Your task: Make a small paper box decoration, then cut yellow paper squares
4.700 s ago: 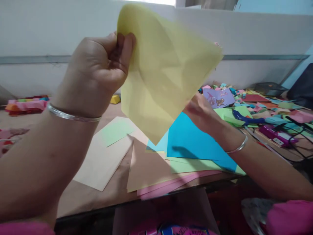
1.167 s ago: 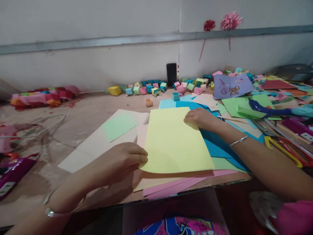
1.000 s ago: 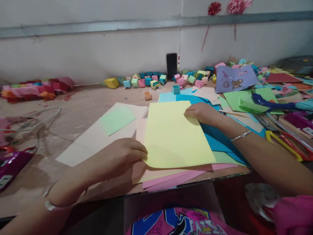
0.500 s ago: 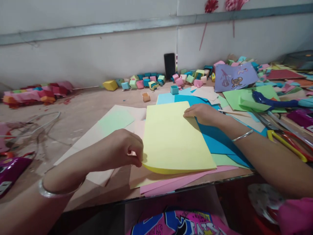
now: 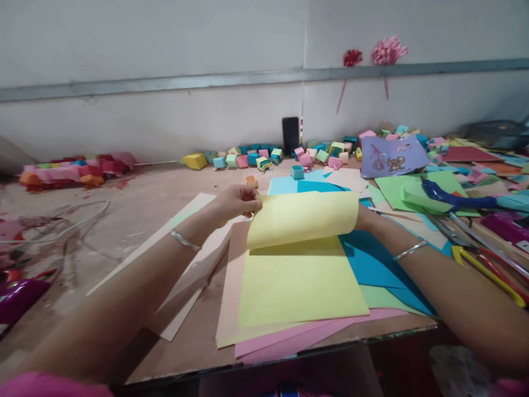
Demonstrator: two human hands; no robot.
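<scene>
A yellow paper sheet (image 5: pixel 306 218) is bent over on itself, its near edge brought up to the far side and its bend rounded, not pressed flat. My left hand (image 5: pixel 242 201) pinches the sheet's left corner between thumb and fingers. On the right, my right hand (image 5: pixel 364 216) is mostly hidden behind the raised paper, so its fingers do not show. Below the bend lies a flat yellow sheet (image 5: pixel 303 284). Pink sheets (image 5: pixel 285 339) stick out under it at the table's near edge, and blue sheets (image 5: pixel 376 264) lie to its right.
Small paper boxes (image 5: pixel 243 160) and a dark phone (image 5: pixel 290 135) line the wall. To the right are scissors (image 5: pixel 487 270), a purple drawing (image 5: pixel 392 157) and green paper (image 5: pixel 413 193). A white cable (image 5: pixel 86 204) lies at left. Pale sheets (image 5: pixel 194 275) lie beneath my left arm.
My left hand has moved up and away, carrying the yellow sheet's near edge over to the far side. The folded paper now covers my right hand's fingers. The view has tilted up.
</scene>
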